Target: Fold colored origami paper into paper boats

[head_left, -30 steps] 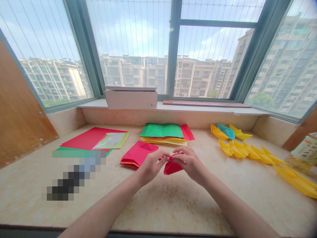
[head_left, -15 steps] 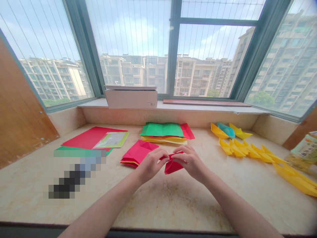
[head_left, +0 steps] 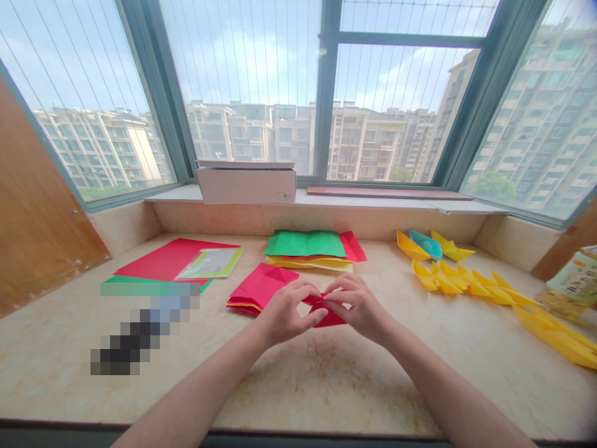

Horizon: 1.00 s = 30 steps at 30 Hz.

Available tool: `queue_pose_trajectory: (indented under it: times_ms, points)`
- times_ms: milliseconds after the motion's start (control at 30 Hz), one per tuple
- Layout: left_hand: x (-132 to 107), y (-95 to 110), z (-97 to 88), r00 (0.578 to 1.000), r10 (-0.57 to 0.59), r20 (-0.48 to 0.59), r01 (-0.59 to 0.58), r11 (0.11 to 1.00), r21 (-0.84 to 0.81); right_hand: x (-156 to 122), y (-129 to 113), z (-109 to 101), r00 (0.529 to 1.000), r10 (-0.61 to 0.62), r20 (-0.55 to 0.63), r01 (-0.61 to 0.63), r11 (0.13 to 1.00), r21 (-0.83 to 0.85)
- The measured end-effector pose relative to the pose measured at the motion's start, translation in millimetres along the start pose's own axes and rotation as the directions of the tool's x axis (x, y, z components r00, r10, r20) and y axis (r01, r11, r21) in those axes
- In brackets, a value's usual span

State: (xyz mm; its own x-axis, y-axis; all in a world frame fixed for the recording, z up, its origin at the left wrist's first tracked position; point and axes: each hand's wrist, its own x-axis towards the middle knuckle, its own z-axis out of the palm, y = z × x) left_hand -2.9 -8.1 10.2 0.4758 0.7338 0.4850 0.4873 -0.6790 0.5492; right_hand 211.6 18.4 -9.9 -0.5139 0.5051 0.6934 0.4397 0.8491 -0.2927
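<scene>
Between my hands is a small piece of folded red paper (head_left: 332,318), partly hidden by my fingers. My left hand (head_left: 290,313) grips its left side, thumb lying low across the front and fingers curled behind. My right hand (head_left: 356,305) pinches the right side near the upper edge. Just left of my left hand lies a stack of creased red paper (head_left: 259,285), with yellow sheets showing underneath. Behind both hands, a creased green sheet (head_left: 305,243) rests on yellow and red sheets.
Folded yellow paper boats (head_left: 448,278) line the right side, with a blue boat (head_left: 426,245) behind them. At the left lie flat red sheets (head_left: 163,258) and a clear packet (head_left: 212,262). A white box (head_left: 247,185) sits on the sill; a plastic bag (head_left: 576,283) stands far right.
My left thumb has moved down and away from its fingers, across the front of the red paper. My right hand has shifted slightly left.
</scene>
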Motion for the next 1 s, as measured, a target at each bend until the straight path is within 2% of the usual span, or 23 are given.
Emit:
queue_pose_trajectory:
  times_ms: [300, 633, 1000]
  points:
    - [0.7, -1.1, 3.3, 0.998, 0.006, 0.062, -0.01, 0.998, 0.063, -0.5, -2.8, 3.3, 0.999, 0.012, 0.04, -0.01, 0.999, -0.042]
    - [0.1, -7.1, 10.2, 0.998, -0.016, 0.059, 0.006, 0.988, 0.155, -0.6, -2.1, 6.2, 0.999, 0.001, 0.044, 0.003, 0.995, -0.1]
    - [-0.1, -16.1, 8.5, 0.998, -0.062, -0.032, 0.066, 0.986, 0.152, -0.9, -2.8, 2.7, 0.99, 0.139, 0.015, -0.135, 0.978, -0.157]
